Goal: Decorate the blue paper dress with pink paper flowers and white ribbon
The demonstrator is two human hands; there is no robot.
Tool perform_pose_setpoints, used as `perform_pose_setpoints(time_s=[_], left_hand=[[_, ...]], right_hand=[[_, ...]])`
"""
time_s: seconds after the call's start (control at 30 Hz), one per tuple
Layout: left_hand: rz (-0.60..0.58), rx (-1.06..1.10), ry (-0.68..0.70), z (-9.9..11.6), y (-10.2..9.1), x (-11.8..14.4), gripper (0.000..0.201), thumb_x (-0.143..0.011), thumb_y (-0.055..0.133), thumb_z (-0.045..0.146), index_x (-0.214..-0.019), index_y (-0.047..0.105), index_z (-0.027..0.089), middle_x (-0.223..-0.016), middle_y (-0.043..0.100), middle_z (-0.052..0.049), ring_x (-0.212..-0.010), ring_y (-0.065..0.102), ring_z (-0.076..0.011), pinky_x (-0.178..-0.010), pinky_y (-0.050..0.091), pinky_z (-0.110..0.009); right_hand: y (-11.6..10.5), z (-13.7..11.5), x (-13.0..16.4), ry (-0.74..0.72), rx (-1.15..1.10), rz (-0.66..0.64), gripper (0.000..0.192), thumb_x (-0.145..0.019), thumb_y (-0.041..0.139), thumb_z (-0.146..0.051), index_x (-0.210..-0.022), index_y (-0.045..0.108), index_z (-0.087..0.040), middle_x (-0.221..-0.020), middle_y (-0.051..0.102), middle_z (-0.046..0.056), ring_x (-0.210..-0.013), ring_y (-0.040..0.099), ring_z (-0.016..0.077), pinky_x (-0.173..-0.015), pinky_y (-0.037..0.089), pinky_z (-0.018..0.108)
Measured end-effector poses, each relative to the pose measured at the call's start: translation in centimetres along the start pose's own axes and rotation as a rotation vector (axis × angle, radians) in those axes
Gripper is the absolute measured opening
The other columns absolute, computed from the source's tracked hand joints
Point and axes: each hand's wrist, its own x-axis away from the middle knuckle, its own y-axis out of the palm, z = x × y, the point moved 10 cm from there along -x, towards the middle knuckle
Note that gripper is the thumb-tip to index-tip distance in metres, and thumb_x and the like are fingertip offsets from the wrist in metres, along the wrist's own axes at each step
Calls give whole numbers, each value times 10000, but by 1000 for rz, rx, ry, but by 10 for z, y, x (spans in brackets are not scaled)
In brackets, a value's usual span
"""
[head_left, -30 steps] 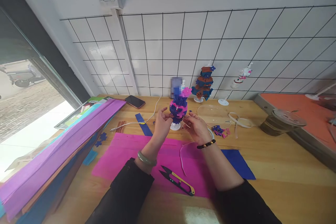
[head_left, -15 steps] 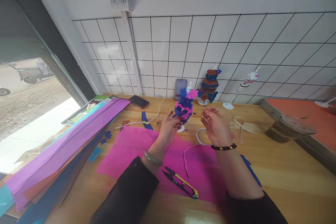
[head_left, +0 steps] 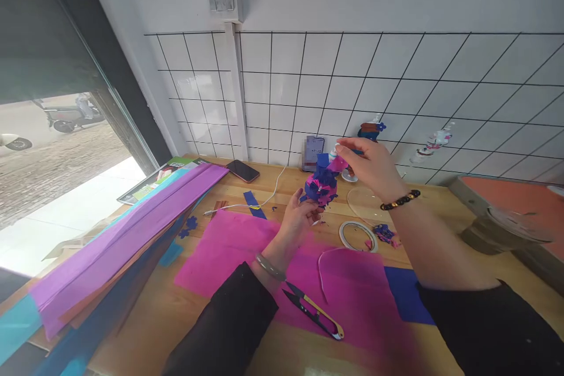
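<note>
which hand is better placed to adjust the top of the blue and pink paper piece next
Right, I'd judge: the right hand is up at the top of the paper piece, fingertips beside its white tip, while the left hand is lower, near its base.

Ornament [head_left: 321, 187] before propped phone [head_left: 311, 151], scissors [head_left: 316, 318] on sheet [head_left: 247, 247], paper stack [head_left: 132, 239] left

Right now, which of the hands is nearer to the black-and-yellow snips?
Left. The left hand is just beyond the snips, at the lower part of the blue-and-pink figure; the right hand is farther off, up by its top.
</note>
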Motion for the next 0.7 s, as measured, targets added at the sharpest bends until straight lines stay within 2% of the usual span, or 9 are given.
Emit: perform_pose_setpoints(time_s=[0.07,0.13,0.33,0.53,0.7], left_hand=[[12,20,-3,0,-1,0,825,-557,609,43,-1280,246,204,-682,557,32,-560,544,-99,-529,373,-218],[13,40,-5,-1,-1,0,878,-550,617,44,-1307,203,208,-680,550,38,-547,537,-95,-513,362,-212],[-21,70,-6,-3,1,0,919,-570,632,56,-1336,154,229,-650,522,60,-523,518,-80,-503,346,-202],[-32,64,-8,-3,2,0,912,-568,650,74,-1334,184,242,-659,523,56,-523,514,-83,-504,347,-206],[10,116,-8,-3,-2,0,863,-562,632,49,-1298,221,237,-657,524,58,-502,496,-80,-486,339,-200]], right_hand=[[11,-8,-3,-54,155,-102,241,-752,572,-414,-764,684,-201,-666,636,25,-585,557,161,-547,402,286],[15,-13,-4,-102,246,-136,284,-782,529,-437,-721,677,-202,-620,620,13,-523,524,140,-517,374,275],[13,-13,-1,-88,275,-127,289,-779,525,-444,-697,659,-201,-593,625,7,-486,507,128,-504,365,267],[12,-17,2,-92,261,-103,261,-761,548,-426,-705,662,-198,-608,642,20,-475,511,129,-484,375,268],[8,-16,3,-63,247,-67,235,-744,578,-415,-711,658,-196,-627,640,27,-471,523,135,-479,383,274]])
